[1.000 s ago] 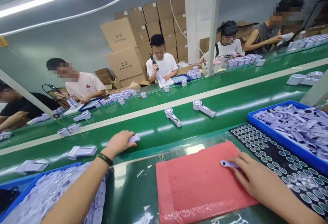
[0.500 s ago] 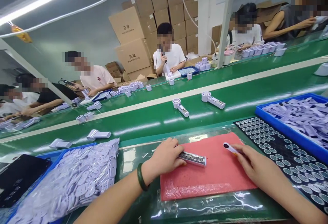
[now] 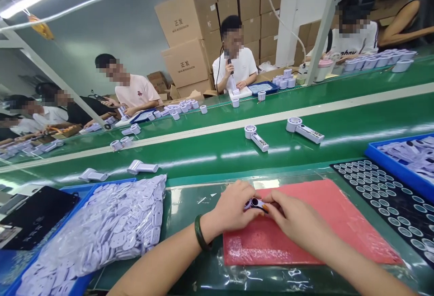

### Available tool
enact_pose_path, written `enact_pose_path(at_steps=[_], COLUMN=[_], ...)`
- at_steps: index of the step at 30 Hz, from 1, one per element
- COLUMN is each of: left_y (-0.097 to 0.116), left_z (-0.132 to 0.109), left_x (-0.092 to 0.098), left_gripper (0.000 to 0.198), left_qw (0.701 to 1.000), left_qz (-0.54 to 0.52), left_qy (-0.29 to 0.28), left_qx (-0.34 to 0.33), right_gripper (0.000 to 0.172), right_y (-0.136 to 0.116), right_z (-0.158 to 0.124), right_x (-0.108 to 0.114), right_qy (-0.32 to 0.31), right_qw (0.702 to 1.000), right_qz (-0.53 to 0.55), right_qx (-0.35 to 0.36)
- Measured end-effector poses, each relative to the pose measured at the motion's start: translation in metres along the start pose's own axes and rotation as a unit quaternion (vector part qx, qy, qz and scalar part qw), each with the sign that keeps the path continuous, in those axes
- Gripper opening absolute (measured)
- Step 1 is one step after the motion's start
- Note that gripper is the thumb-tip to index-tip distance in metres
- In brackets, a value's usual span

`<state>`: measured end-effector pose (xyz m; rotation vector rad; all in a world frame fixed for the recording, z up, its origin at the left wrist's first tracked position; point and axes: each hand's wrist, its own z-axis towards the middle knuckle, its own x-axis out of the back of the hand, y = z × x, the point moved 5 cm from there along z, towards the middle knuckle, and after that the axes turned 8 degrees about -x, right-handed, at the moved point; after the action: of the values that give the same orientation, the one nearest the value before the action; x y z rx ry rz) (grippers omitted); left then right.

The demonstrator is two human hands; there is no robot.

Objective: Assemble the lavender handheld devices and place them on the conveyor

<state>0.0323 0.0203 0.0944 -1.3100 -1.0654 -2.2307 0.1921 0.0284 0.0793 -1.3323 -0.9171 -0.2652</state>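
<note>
Over the left part of the red foam mat (image 3: 339, 223) my two hands meet. My left hand (image 3: 233, 208) is closed around a small lilac handheld fan body (image 3: 255, 204), of which only the round end shows. My right hand (image 3: 293, 219) is closed too, its fingertips pinching a thin lilac cover piece against that fan body; most of the piece is hidden by my fingers. A dark bangle sits on my left wrist.
A blue bin with bagged lilac covers (image 3: 101, 228) lies at left, a black tray of round discs (image 3: 383, 192) and another blue bin (image 3: 403, 156) at right. Two fan bodies (image 3: 256, 137) ride the green conveyor belt (image 3: 203, 151). Several people work across it.
My left hand brought the fan body from the belt onto the mat, then toward the middle. My right hand carried the lilac cover piece left until both hands met.
</note>
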Motion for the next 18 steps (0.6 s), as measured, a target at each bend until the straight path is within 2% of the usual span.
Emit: enact_pose_path(at_steps=[2, 5, 10, 14, 18], left_y=[-0.0002, -0.0001, -0.0004, -0.0008, -0.0001], left_z=[-0.0010, -0.0021, -0.0034, -0.0036, -0.0038], left_x=[-0.0022, -0.0043, -0.0016, -0.0009, -0.0002], left_gripper=[0.016, 0.013, 0.031, 0.011, 0.008], left_qw=[1.000, 1.000, 0.999, 0.997, 0.997], left_qz=[-0.010, -0.015, -0.033, -0.061, -0.071], left_qy=[0.008, 0.010, 0.039, 0.038, 0.029], left_qx=[-0.012, -0.016, -0.007, -0.015, -0.012], right_gripper=[0.029, 0.031, 0.031, 0.031, 0.032], right_y=[0.0021, 0.0064, 0.0078, 0.0066, 0.0074], right_z=[-0.0014, -0.0035, -0.0035, -0.0021, -0.0008], right_x=[-0.0027, -0.0039, -0.0021, -0.0022, -0.0028], right_qy=[-0.009, -0.012, 0.002, -0.013, -0.005], right_qw=[1.000, 1.000, 1.000, 0.999, 1.000], right_qz=[-0.013, -0.015, -0.016, -0.017, -0.004], right_qx=[-0.003, -0.013, -0.022, -0.029, -0.015])
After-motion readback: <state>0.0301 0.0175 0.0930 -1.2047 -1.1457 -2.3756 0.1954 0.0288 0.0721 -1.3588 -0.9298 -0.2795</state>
